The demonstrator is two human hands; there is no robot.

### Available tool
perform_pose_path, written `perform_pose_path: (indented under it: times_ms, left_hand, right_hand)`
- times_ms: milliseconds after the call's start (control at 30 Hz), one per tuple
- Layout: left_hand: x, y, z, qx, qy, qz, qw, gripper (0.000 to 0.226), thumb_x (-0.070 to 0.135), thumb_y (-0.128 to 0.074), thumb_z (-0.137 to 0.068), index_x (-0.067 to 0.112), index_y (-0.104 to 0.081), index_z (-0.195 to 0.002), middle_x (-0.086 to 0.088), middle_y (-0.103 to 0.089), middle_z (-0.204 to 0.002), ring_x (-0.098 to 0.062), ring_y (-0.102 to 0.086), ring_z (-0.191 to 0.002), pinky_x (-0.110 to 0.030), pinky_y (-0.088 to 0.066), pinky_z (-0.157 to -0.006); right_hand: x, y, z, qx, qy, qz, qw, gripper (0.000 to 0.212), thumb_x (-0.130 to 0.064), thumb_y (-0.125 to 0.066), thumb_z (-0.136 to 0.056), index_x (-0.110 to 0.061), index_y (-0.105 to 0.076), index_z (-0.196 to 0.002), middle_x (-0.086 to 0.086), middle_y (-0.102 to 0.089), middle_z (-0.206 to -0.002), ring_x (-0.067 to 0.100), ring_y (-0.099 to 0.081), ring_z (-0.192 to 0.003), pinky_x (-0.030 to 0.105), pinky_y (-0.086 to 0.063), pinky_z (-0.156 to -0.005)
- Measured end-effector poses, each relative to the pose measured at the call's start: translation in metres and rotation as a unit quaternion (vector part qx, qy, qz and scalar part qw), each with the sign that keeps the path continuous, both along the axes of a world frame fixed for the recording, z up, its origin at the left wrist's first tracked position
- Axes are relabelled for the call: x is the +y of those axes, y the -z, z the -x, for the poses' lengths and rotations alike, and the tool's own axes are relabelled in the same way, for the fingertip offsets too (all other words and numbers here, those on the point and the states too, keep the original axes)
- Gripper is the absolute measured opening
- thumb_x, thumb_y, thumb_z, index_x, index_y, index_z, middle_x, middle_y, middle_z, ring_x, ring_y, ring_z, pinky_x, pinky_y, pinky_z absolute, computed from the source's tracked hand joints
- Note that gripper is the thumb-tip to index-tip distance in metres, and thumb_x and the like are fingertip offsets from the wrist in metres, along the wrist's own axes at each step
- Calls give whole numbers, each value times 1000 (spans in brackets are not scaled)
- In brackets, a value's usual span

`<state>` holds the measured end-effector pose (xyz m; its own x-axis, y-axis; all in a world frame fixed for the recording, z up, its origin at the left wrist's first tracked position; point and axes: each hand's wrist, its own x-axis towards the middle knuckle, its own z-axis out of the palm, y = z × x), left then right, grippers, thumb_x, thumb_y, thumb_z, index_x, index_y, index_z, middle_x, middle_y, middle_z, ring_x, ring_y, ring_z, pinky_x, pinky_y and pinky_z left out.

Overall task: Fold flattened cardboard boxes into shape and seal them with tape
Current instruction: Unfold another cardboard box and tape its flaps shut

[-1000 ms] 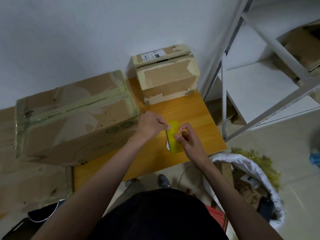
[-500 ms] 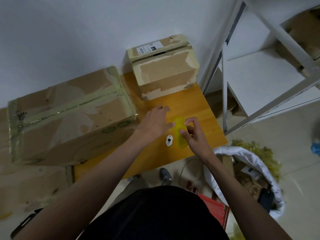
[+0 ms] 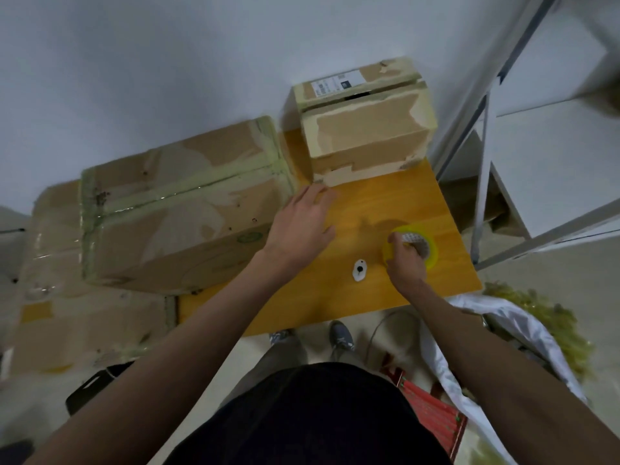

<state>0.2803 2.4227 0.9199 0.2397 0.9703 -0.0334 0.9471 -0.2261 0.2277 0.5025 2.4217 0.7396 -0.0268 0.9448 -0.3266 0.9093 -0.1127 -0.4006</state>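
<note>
A yellow tape roll lies flat on the orange wooden table, and my right hand grips its near edge. My left hand hovers open over the table, fingers spread, between the large taped cardboard box at the left and the small taped box at the back. A small white cutter rests on the table just left of my right hand.
A white metal shelf rack stands right of the table. A white bag of scraps sits on the floor at the lower right. More flattened cardboard lies low at the left. A red item is near my feet.
My hands have separated. The right hand carried the tape roll to the right and set it flat on the table; the left hand let go and moved up-left, opening. The white cutter now lies free.
</note>
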Motion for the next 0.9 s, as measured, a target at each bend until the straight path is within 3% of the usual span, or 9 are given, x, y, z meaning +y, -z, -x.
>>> perform_pose_path:
  times_ms: [167,267,333,467,633,767,900]
  left_hand:
    - [-1,-6,29,6,-19,-28,999,57,26,-66,-91,22,-45,-144,1,-44,-147,-22,-45,-133,-42,-43,-109]
    - [-1,-5,46,2,-28,-27,999,58,31,-67,-91,25,-44,-144,1,-44,-148,-22,-44,-135,-43,-40,-111]
    - [0,-1,54,0,-28,-25,999,59,34,-67,-91,25,-43,-144,2,-44,-148,-22,-44,-134,-42,-37,-111]
    - [3,12,65,9,-7,-4,1000,68,40,-64,-92,25,-34,-152,4,-32,-157,-20,-34,-143,-40,-39,-112]
    - [3,29,75,16,19,1,1000,76,49,-59,-94,26,-25,-157,10,-12,-166,-11,-7,-153,-39,-39,-115]
    - [1,34,81,-8,18,-39,999,61,56,-38,-102,26,-33,-155,12,-21,-164,-7,-11,-152,-32,-37,-113]
    - [6,33,82,17,22,-71,997,52,50,-39,-103,27,-45,-149,12,-34,-159,-8,-25,-149,-32,-49,-103]
  right_hand:
    - [6,-8,9,-12,-11,47,999,54,11,-48,-92,-11,-38,-140,15,-60,-86,30,-54,-67,32,-31,-45]
    - [19,-34,19,1,-9,14,1000,44,-2,-58,-94,-14,-44,-134,16,-56,-121,33,-60,-91,40,-46,-58]
    - [26,-53,31,46,-7,-44,998,43,-7,-60,-93,-17,-46,-132,13,-50,-130,33,-58,-102,41,-48,-66]
    - [30,-90,65,138,-44,-164,976,35,-10,-60,-95,-18,-57,-129,5,-57,-128,23,-59,-107,39,-52,-85]
    - [30,-126,109,220,-98,-203,949,25,-13,-59,-97,-17,-68,-120,3,-68,-111,13,-63,-90,29,-53,-82]
    - [30,-138,130,284,-70,-180,939,15,-15,-64,-95,-12,-68,-109,6,-71,-96,17,-67,-83,30,-55,-76]
    - [27,-139,138,382,27,-73,921,16,-15,-65,-95,-4,-60,-106,13,-69,-85,21,-68,-72,32,-57,-66]
